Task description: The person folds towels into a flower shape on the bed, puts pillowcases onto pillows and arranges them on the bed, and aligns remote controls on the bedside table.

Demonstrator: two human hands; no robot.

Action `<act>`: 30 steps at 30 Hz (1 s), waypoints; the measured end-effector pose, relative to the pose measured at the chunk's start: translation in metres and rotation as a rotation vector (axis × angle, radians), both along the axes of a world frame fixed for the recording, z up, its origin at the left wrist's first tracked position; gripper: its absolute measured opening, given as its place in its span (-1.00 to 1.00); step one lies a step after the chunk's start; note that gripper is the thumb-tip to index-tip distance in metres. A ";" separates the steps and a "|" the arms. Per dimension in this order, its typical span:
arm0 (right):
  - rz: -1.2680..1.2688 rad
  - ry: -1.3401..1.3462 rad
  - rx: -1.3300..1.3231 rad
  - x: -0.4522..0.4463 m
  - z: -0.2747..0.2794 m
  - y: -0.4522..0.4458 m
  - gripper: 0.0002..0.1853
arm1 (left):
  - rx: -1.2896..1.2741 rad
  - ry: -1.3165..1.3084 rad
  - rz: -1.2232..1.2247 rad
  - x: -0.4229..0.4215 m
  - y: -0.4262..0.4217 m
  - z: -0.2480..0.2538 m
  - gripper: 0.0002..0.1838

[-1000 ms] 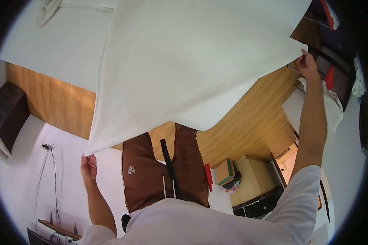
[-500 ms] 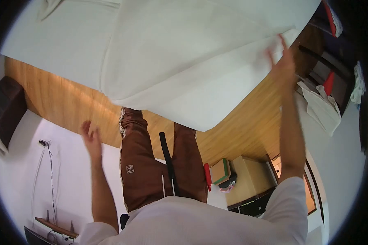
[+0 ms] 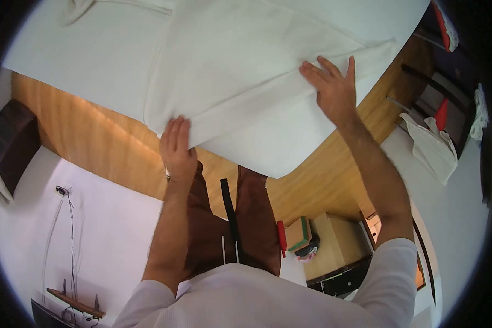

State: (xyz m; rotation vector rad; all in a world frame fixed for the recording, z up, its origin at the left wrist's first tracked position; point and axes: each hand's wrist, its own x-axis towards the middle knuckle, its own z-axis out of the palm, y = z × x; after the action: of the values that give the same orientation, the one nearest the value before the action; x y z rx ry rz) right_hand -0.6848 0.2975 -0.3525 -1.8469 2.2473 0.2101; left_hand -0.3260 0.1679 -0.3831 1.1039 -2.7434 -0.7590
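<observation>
A large white cloth (image 3: pixel 224 65) lies spread over a white table (image 3: pixel 284 150), with a long folded band (image 3: pixel 246 113) along its near edge. At the left end of this band rests my left hand (image 3: pixel 179 150), its fingers stretched out side by side on the fabric; the thumb is mostly hidden. My right hand (image 3: pixel 334 90) lies on the band farther right, fingers spread and palm down. Neither hand visibly pinches the fabric. Another piece of white fabric (image 3: pixel 79 10) shows at the far left of the table.
Wooden flooring (image 3: pixel 87 117) runs along the table's near side. A dark brown padded seat (image 3: pixel 13 145) stands at left. On the right, white cloths (image 3: pixel 432 145) hang by a dark rack. Cardboard boxes (image 3: pixel 336 235) sit behind me, near a red object (image 3: pixel 281 238).
My left hand has come up from beside the table onto the cloth's near left corner. My right hand has moved left from the cloth's right end. The near edge now shows a narrower folded band.
</observation>
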 end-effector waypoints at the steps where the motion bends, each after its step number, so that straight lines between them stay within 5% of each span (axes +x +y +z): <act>1: 0.011 -0.013 0.040 -0.011 0.004 -0.006 -0.55 | 0.052 -0.035 0.069 0.008 -0.010 0.004 -0.43; 6: -0.346 -0.243 0.526 -0.073 0.020 -0.065 -0.65 | 0.654 0.015 0.445 0.075 -0.065 0.008 -0.59; 10: -0.423 0.076 0.284 -0.092 0.009 -0.067 -0.66 | 0.507 -0.243 0.397 0.089 -0.110 0.006 -0.64; 13: -0.428 0.166 -0.107 -0.079 -0.008 -0.049 -0.52 | -0.132 -0.128 0.314 0.053 -0.099 0.022 -0.59; 14: -0.413 0.099 -0.257 -0.061 -0.009 -0.046 -0.47 | -0.085 -0.036 0.212 0.035 -0.089 0.029 -0.54; 17: -0.141 -0.081 -0.091 0.033 0.007 -0.041 -0.25 | 0.012 -0.031 -0.126 -0.015 -0.044 0.040 -0.45; 19: -0.172 -0.263 -0.015 0.067 -0.001 -0.039 -0.18 | -0.044 -0.084 -0.130 -0.030 -0.040 0.022 -0.43; 23: -0.040 -0.088 -0.029 0.038 -0.009 -0.061 -0.41 | -0.035 -0.082 -0.104 -0.023 -0.065 0.010 -0.40; 24: 0.006 -0.050 -0.018 0.027 -0.004 -0.072 -0.45 | -0.007 -0.012 -0.110 -0.018 -0.077 0.015 -0.38; 28: -0.175 -0.373 0.346 -0.027 0.020 -0.132 -0.67 | 0.775 0.109 0.237 -0.001 -0.124 0.035 -0.46; 30: -0.275 -0.431 0.484 -0.041 0.022 -0.160 -0.68 | 0.869 -0.011 0.301 0.008 -0.158 0.037 -0.51</act>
State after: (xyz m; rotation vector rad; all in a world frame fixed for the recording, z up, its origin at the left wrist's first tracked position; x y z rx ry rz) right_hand -0.7259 0.1379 -0.3308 -1.1902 1.9068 0.2520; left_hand -0.3184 0.0102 -0.3461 1.5701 -2.1477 -1.9569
